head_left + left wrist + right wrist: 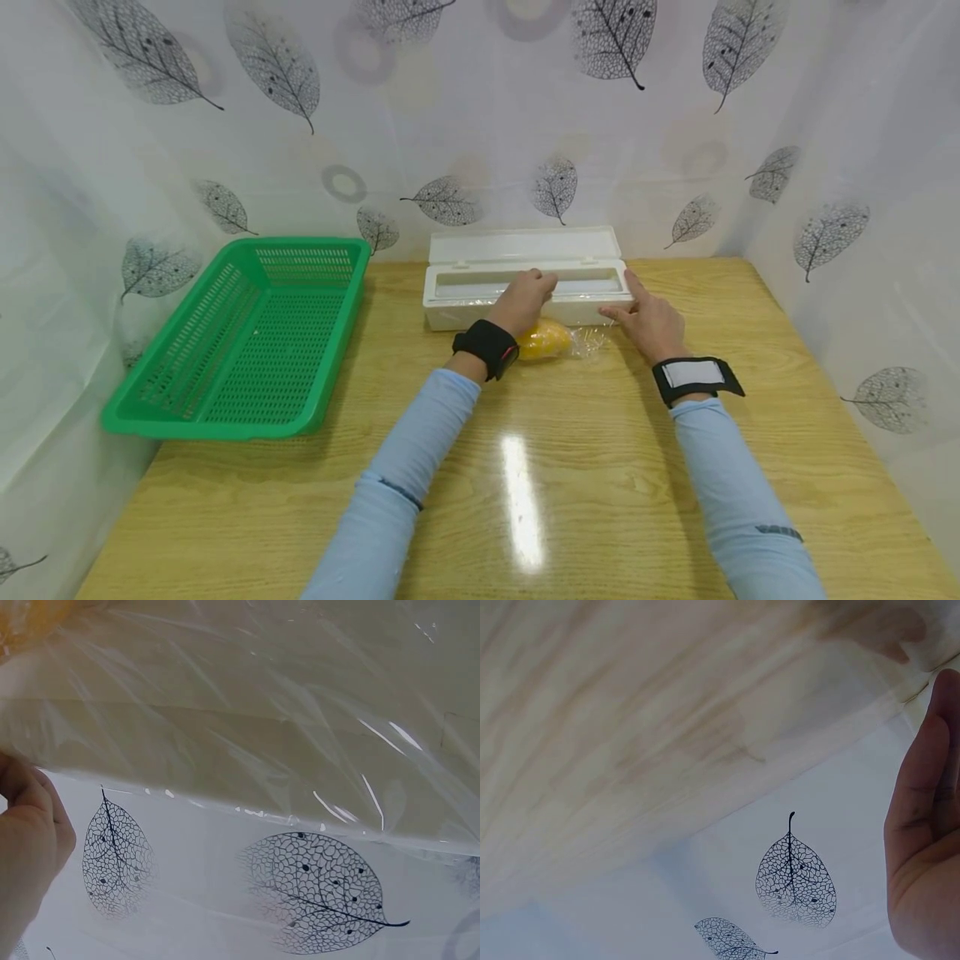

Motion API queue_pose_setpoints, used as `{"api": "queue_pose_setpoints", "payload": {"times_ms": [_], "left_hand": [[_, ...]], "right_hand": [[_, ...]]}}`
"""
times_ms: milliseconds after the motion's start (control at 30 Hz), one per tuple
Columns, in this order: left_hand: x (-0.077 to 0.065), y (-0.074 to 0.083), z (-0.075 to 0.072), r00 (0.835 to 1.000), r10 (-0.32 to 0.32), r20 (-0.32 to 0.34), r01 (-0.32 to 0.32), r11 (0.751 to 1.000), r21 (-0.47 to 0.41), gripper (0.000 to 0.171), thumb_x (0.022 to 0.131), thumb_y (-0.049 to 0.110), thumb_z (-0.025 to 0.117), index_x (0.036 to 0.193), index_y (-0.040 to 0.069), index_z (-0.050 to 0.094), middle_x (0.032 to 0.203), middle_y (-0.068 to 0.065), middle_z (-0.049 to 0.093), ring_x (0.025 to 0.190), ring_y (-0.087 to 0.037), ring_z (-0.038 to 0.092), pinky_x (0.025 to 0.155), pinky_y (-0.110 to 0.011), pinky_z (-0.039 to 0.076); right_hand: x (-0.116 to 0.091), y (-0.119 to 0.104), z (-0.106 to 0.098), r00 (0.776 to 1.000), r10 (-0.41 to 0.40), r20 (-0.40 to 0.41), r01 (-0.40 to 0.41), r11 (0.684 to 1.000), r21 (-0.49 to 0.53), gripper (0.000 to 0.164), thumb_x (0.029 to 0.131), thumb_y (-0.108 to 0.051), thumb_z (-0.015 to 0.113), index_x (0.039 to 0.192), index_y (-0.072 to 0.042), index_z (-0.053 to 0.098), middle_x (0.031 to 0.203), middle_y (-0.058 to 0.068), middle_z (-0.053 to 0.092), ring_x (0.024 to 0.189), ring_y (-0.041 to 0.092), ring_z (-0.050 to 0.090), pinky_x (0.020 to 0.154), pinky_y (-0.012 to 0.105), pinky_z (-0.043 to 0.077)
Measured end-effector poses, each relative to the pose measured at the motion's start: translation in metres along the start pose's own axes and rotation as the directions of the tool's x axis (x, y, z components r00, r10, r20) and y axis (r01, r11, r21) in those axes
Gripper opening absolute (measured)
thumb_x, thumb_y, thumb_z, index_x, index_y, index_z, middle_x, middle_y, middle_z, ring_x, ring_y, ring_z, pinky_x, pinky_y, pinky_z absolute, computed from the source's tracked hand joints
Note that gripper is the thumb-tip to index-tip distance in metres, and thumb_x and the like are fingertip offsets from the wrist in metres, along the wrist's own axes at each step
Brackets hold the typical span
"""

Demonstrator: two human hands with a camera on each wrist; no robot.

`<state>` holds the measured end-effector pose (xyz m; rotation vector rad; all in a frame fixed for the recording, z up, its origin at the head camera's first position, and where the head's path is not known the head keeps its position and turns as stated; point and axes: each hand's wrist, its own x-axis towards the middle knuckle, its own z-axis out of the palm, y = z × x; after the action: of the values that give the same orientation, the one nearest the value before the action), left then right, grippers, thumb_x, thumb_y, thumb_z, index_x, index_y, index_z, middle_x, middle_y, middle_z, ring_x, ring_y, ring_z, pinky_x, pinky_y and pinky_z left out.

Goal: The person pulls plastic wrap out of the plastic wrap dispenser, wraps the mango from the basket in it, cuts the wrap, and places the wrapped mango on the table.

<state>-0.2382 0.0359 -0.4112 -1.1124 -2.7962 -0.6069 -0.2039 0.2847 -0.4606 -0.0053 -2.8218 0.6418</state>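
Observation:
A white plastic wrap dispenser (592,311) lies lengthwise near the back of the table, its lid (525,245) raised. A white roll (468,290) shows in its slot. My left hand (521,302) is at the front edge, fingers curled; whatever is between the fingertips is hidden. Before the dispenser lies a yellow thing (546,340) in clear film, partly behind my left hand; its kind is unclear. Creased plastic wrap (300,750) spreads along the dispenser in the left wrist view. My right hand (654,323) grips the dispenser's right end, thumb in front, fingers along the side.
To the left stands a green perforated basket (318,400) with a raised rim. Behind and on both sides hangs a white leaf-patterned curtain (480,125). The wooden table (600,500) extends toward me, with a bright light reflection in its middle.

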Motion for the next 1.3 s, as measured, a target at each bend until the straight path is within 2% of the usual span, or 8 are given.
{"api": "queue_pose_setpoints", "payload": {"times_ms": [267,533,900,1300], "left_hand": [[-0.0009,-0.0012,0.0019,1.000,-0.007,-0.008,0.007,1.000,-0.002,0.007,0.103,0.009,0.051,0.098,0.004,0.053,0.092,-0.011,0.057,0.085,-0.025,0.052,0.077,-0.031,0.044],[-0.0011,-0.0020,0.0014,1.000,-0.008,-0.007,0.008,1.000,0.015,0.008,0.103,0.010,0.051,0.099,0.004,0.053,0.092,-0.011,0.057,0.085,-0.024,0.051,0.076,-0.030,0.043],[-0.0040,-0.0021,-0.0025,1.000,-0.007,-0.003,0.007,1.000,-0.007,0.010,0.103,0.010,0.050,0.097,0.003,0.052,0.088,-0.010,0.052,0.082,-0.024,0.046,0.074,-0.030,0.038],[-0.0031,-0.0080,0.0022,0.998,0.016,-0.062,-0.019,0.999,-0.046,0.013,0.102,0.007,0.052,0.090,0.004,0.047,0.081,-0.007,0.042,0.077,-0.023,0.041,0.072,-0.029,0.034]], "right_hand": [[-0.0012,0.0012,0.0000,1.000,0.010,0.010,-0.010,1.000,-0.007,0.086,0.088,-0.056,0.066,0.156,-0.014,0.032,0.077,0.021,0.069,0.053,0.027,0.052,0.044,0.034,0.035],[-0.0015,0.0014,-0.0010,1.000,0.010,0.008,-0.010,1.000,-0.016,0.087,0.088,-0.055,0.067,0.155,-0.013,0.033,0.069,0.018,0.065,0.050,0.025,0.049,0.042,0.033,0.032],[-0.0019,0.0007,-0.0018,1.000,0.010,0.010,-0.010,1.000,-0.001,0.086,0.088,-0.054,0.067,0.155,-0.013,0.033,0.076,0.020,0.069,0.051,0.026,0.051,0.043,0.034,0.032],[0.0001,0.0011,0.0000,1.000,0.009,-0.002,-0.009,1.000,-0.017,0.086,0.087,-0.055,0.069,0.155,-0.015,0.034,0.059,0.014,0.058,0.050,0.027,0.048,0.045,0.036,0.034]]}}
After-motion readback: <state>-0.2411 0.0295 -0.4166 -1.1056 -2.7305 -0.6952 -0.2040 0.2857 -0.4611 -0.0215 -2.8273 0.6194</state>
